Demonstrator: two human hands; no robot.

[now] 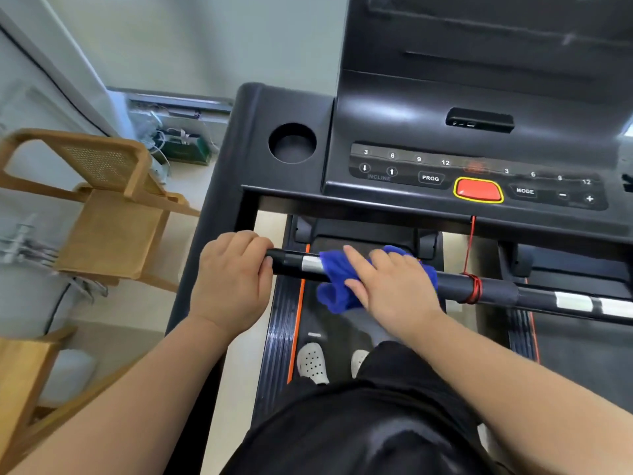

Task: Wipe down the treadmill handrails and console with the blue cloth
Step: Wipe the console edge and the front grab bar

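A black handrail bar (496, 291) with silver sensor patches runs across the treadmill below the console (404, 132). The blue cloth (337, 282) is draped over the bar near its left end. My right hand (390, 286) lies on the cloth and presses it onto the bar, fingers curled over it. To the left, my left hand (236, 279) grips the bar's left end where it meets the side frame. The console carries incline, PROG and MODE buttons and a red stop button (478, 190).
A red safety cord (472, 269) hangs from the console and is wound around the bar right of my right hand. A round cup holder (292, 142) sits in the console's left wing. Wooden chairs (102, 207) stand left of the treadmill. My feet stand on the belt (335, 323).
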